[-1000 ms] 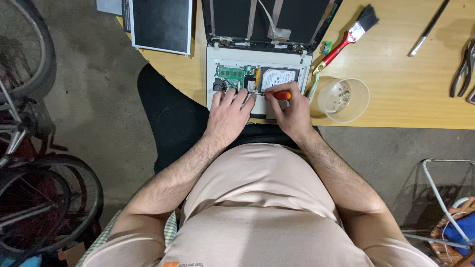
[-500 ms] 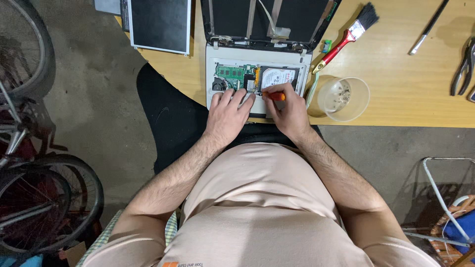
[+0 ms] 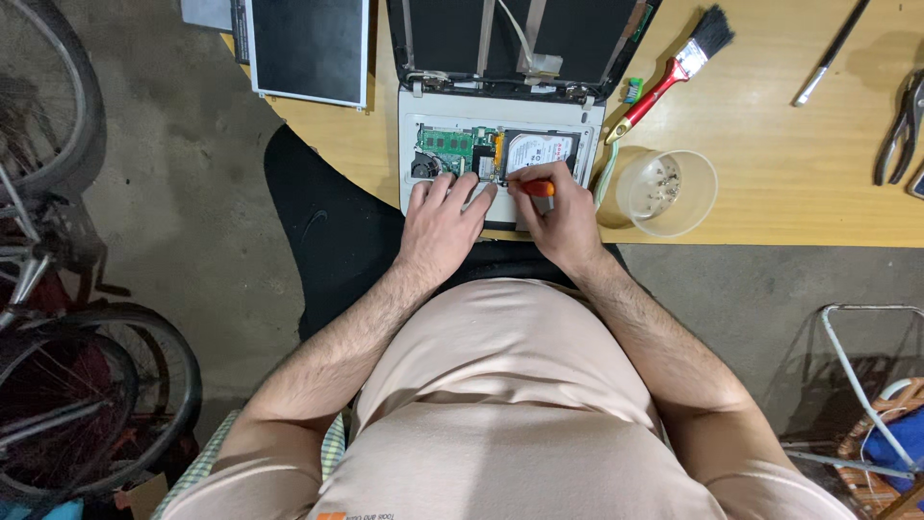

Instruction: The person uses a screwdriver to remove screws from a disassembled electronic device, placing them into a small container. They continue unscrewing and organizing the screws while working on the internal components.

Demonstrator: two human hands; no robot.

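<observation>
Your right hand (image 3: pixel 563 214) has its fingers curled tight around an orange-handled screwdriver (image 3: pixel 537 188), the tip aimed left into the opened laptop base (image 3: pixel 500 159), near the seam between the silver hard drive (image 3: pixel 541 152) and the green circuit board (image 3: pixel 449 146); the tip itself is too small to make out. Your left hand (image 3: pixel 441 220) lies flat and open on the lower edge of the base, fingers spread, gripping nothing, just pinning the chassis.

The laptop sits at the top centre of the frame on the wooden table (image 3: pixel 789 135), its stripped lid (image 3: pixel 520 39) folded back. To work well here, keep that flat hand pressing down so the base cannot skate, hold the driver square to the screw head, and lean in before you turn.

Just right of your right hand stands a clear plastic cup (image 3: pixel 667 193) with small bits in it. Beyond it, upper right, lie a red-handled paintbrush (image 3: pixel 674 72) and pliers (image 3: pixel 900 125). A detached screen panel (image 3: pixel 308 48) sits upper left.
</observation>
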